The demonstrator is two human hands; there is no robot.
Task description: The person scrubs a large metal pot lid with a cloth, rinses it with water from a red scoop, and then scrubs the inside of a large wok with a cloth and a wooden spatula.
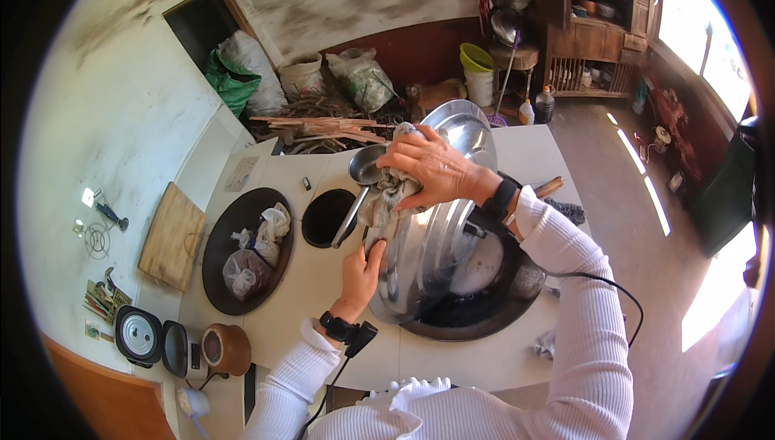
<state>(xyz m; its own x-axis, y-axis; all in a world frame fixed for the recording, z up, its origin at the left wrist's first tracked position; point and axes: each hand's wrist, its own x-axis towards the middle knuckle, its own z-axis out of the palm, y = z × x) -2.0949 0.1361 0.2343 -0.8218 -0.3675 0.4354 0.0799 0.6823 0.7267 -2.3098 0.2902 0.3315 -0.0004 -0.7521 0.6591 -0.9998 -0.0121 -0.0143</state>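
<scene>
My left hand [361,275] grips the near-left edge of a large shiny metal lid [418,258], which is tilted over a dark wok [472,325]. My right hand [431,164] clutches a crumpled, patterned cloth [392,195] above the lid's far part. Foamy water [479,264] shows in the wok, partly covered by the lid. Just left of the cloth is a metal ladle [365,166], its handle slanting past a round dark opening [327,219] in the tiled stove top. Another shiny round metal piece [469,131], a lid or basin, shows behind my right hand.
A second wok [221,282] holding plastic bags stands on the left, near a wooden cutting board [172,237]. Beside the lower wall is a rice cooker [181,349] with its top raised. Split firewood [327,128] lies beyond the stove. A grey rag [545,344] rests at the counter's right.
</scene>
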